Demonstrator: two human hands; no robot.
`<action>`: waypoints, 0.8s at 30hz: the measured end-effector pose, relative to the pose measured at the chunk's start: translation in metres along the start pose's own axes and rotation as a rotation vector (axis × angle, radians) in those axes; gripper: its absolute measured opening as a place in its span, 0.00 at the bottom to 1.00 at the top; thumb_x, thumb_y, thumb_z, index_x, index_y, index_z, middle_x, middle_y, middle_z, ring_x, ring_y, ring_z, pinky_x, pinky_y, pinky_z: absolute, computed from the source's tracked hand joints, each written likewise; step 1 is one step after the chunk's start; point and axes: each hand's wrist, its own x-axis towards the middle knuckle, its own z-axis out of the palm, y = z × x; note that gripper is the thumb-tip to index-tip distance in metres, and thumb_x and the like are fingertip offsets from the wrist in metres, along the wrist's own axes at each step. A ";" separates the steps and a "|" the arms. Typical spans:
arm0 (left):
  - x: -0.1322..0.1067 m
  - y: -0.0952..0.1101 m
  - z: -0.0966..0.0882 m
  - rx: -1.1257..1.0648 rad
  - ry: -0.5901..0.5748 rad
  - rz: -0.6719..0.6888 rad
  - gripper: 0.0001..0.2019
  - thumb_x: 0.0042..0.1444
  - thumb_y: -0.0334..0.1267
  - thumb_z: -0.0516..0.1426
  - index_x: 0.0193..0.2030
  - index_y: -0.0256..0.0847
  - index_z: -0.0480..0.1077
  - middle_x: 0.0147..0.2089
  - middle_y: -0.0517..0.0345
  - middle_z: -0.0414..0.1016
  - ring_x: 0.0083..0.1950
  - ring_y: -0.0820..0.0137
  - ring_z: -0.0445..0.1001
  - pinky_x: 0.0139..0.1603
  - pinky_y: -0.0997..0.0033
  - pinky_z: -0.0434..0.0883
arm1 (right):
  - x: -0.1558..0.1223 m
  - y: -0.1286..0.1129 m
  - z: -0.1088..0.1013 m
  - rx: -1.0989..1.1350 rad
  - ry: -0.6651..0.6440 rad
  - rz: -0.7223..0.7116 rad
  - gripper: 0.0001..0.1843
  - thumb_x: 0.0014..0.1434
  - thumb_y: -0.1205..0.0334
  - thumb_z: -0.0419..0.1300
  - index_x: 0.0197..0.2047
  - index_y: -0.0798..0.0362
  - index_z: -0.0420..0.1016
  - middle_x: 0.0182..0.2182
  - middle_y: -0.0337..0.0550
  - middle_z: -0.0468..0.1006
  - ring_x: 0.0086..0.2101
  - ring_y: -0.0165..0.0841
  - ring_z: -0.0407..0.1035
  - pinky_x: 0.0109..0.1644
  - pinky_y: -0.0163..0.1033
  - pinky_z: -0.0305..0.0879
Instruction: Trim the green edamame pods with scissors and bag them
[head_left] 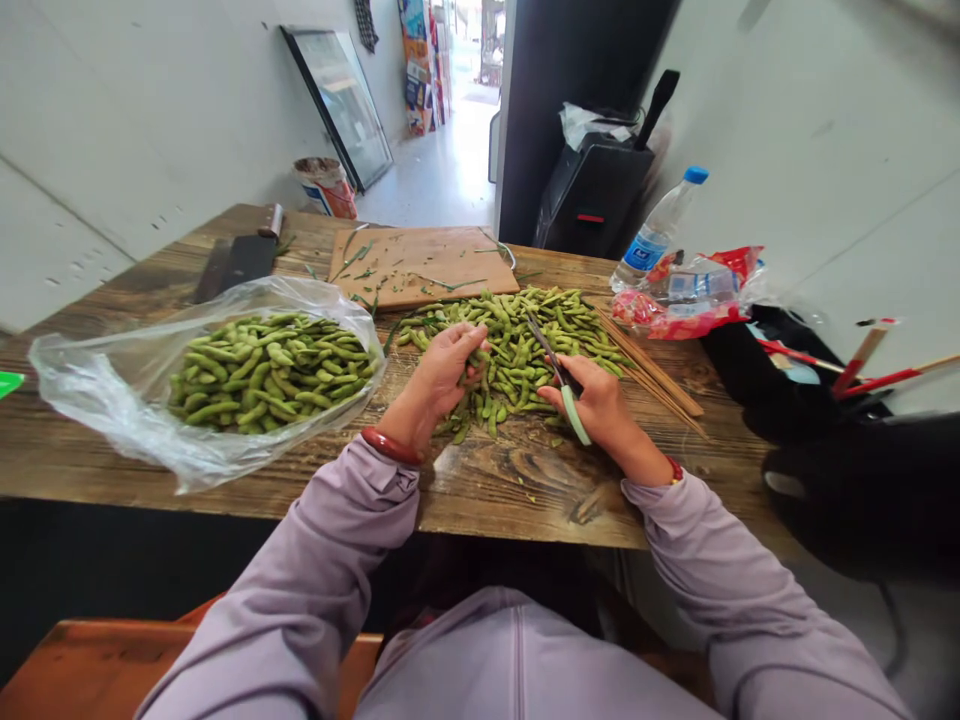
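A loose heap of green edamame pods [517, 340] lies on the wooden table [495, 490] in front of me. My left hand [442, 375] rests on the heap's near left side, fingers curled around a pod. My right hand [600, 405] grips scissors [559, 380] with pale green handles, the blades pointing up-left over the heap. To the left, an open clear plastic bag [112, 390] holds more edamame pods [270, 370].
A wooden cutting board [424, 265] with stem scraps lies behind the heap, a cleaver [240, 260] at its left. Chopsticks [652, 375] lie right of the heap. A water bottle [660, 230] and red snack packaging [690, 295] sit at the right, a black bag [847, 400] beyond.
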 end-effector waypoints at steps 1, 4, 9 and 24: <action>0.000 0.002 -0.002 0.014 0.018 0.017 0.17 0.47 0.41 0.67 0.29 0.38 0.63 0.27 0.66 0.67 0.19 0.84 0.58 0.17 0.83 0.54 | 0.001 0.002 0.000 -0.004 0.008 0.000 0.21 0.63 0.48 0.63 0.53 0.52 0.75 0.38 0.49 0.81 0.37 0.43 0.76 0.44 0.48 0.73; -0.002 0.014 -0.011 0.054 0.074 0.077 0.16 0.43 0.38 0.67 0.30 0.39 0.64 0.25 0.67 0.65 0.19 0.82 0.58 0.17 0.82 0.53 | 0.001 0.007 0.001 0.002 0.049 -0.002 0.23 0.63 0.45 0.63 0.53 0.53 0.76 0.38 0.50 0.80 0.38 0.43 0.75 0.44 0.48 0.73; -0.013 0.052 -0.048 0.391 0.297 0.273 0.10 0.46 0.37 0.63 0.34 0.39 0.69 0.26 0.66 0.65 0.21 0.79 0.59 0.18 0.79 0.54 | 0.000 0.006 0.002 0.013 0.045 -0.002 0.22 0.63 0.46 0.63 0.54 0.52 0.75 0.39 0.50 0.80 0.40 0.44 0.75 0.46 0.49 0.73; -0.030 0.080 -0.087 1.058 0.297 0.425 0.09 0.56 0.40 0.59 0.37 0.35 0.75 0.32 0.57 0.76 0.34 0.70 0.73 0.40 0.69 0.69 | -0.001 0.004 0.003 0.018 0.043 0.005 0.25 0.63 0.42 0.61 0.53 0.53 0.76 0.40 0.53 0.80 0.41 0.47 0.76 0.47 0.51 0.73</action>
